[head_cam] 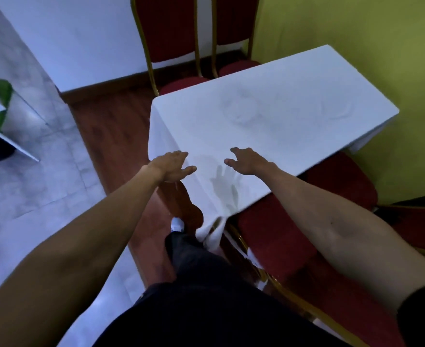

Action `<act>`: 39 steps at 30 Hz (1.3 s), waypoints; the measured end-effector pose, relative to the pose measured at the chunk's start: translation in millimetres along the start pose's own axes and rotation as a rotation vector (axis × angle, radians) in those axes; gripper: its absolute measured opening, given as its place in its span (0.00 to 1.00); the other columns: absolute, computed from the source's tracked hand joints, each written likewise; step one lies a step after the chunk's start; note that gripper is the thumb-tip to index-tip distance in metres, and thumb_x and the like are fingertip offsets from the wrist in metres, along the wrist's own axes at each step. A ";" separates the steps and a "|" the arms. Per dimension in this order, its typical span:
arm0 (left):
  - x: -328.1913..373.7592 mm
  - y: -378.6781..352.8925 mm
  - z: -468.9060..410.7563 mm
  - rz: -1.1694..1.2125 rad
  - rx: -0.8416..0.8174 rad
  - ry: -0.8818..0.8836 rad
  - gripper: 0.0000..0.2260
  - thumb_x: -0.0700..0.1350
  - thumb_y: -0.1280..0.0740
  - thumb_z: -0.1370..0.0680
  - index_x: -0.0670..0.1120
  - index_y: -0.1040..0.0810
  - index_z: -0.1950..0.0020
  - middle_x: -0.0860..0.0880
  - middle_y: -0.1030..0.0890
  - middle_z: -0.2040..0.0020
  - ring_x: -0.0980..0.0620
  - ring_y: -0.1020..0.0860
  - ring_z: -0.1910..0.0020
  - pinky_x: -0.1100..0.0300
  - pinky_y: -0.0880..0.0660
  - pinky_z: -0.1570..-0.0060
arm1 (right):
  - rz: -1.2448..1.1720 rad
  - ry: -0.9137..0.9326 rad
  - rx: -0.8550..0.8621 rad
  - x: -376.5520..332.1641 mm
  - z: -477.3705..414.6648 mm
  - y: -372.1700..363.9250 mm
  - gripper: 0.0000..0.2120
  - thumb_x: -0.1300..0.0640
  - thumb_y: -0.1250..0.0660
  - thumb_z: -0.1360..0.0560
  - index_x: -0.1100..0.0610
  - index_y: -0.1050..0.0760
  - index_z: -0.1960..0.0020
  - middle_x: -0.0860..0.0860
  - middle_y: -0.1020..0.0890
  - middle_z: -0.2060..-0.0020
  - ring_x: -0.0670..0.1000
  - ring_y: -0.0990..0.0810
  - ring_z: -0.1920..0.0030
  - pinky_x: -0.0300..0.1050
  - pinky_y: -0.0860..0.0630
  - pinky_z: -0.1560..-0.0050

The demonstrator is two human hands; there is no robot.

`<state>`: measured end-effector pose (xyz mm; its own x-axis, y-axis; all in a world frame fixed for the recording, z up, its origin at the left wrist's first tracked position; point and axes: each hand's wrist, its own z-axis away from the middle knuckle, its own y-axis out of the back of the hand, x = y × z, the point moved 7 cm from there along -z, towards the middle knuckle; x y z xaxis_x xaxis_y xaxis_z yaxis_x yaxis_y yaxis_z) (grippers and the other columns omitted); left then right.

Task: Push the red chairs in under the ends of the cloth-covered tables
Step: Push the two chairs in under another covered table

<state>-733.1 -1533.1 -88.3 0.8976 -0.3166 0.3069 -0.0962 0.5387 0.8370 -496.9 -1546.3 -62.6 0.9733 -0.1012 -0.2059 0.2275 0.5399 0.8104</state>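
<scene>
Room with wooden floor (116,126) strip, pale tiles, white and yellow-green walls. One table (269,116) under a white cloth stands against the yellow-green wall. Two red chairs (171,46) with gold frames sit at its far end, seats partly under the cloth edge. Further red chairs (276,236) stand along the near right side, seats partly under the overhang. Left hand (172,166) and right hand (246,162) reach out above the near corner, fingers apart, holding nothing.
</scene>
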 end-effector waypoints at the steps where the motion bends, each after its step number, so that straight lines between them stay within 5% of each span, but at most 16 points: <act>1: -16.6 11.5 -9.9 -0.012 0.002 -0.002 0.35 0.67 0.46 0.22 0.46 0.45 0.22 0.45 0.40 0.22 0.43 0.38 0.25 0.43 0.37 0.30 | -0.016 0.003 -0.004 -7.4 -17.8 4.0 0.32 0.39 0.43 0.19 0.55 0.42 0.22 0.59 0.28 0.29 0.60 0.32 0.29 0.58 0.32 0.32; 8: -139.8 90.8 -95.9 -0.269 -0.097 0.007 0.33 0.66 0.44 0.21 0.47 0.41 0.23 0.44 0.34 0.25 0.40 0.33 0.29 0.41 0.32 0.34 | -0.100 0.009 -0.018 -62.5 -145.5 55.3 0.33 0.40 0.43 0.18 0.58 0.44 0.21 0.59 0.28 0.29 0.60 0.34 0.27 0.55 0.33 0.32; 20: -272.0 265.0 -267.0 -0.253 -0.046 0.008 0.33 0.64 0.41 0.22 0.48 0.42 0.23 0.44 0.37 0.24 0.40 0.36 0.27 0.43 0.32 0.33 | -0.091 0.043 0.020 -184.6 -372.4 201.6 0.34 0.42 0.40 0.19 0.59 0.44 0.21 0.63 0.33 0.26 0.63 0.34 0.27 0.60 0.33 0.29; 32: -403.4 444.8 -443.5 -0.548 -0.007 -0.261 0.33 0.61 0.39 0.22 0.45 0.43 0.23 0.40 0.40 0.24 0.39 0.37 0.27 0.43 0.34 0.32 | -0.276 -0.095 0.018 -303.7 -571.8 283.6 0.33 0.43 0.36 0.20 0.58 0.41 0.23 0.61 0.32 0.27 0.62 0.33 0.27 0.58 0.33 0.29; 35: -418.1 490.4 -488.3 -0.630 0.013 -0.359 0.33 0.61 0.38 0.22 0.45 0.40 0.24 0.40 0.38 0.25 0.39 0.36 0.28 0.44 0.34 0.33 | -0.396 -0.084 0.047 -333.9 -611.6 306.6 0.37 0.42 0.36 0.20 0.58 0.47 0.20 0.61 0.35 0.25 0.60 0.36 0.25 0.58 0.36 0.27; 39: -423.1 529.1 -553.3 -0.796 -0.007 -0.470 0.33 0.61 0.38 0.22 0.47 0.42 0.22 0.41 0.45 0.22 0.39 0.43 0.25 0.43 0.41 0.27 | -0.437 -0.128 0.106 -350.1 -660.6 334.4 0.38 0.41 0.36 0.21 0.58 0.48 0.21 0.62 0.34 0.26 0.62 0.36 0.26 0.57 0.35 0.28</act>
<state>-925.6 -682.1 -25.9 0.4308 -0.8790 -0.2044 0.4784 0.0304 0.8776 -780.8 -778.3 -81.9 0.7800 -0.4059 -0.4763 0.6121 0.3362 0.7158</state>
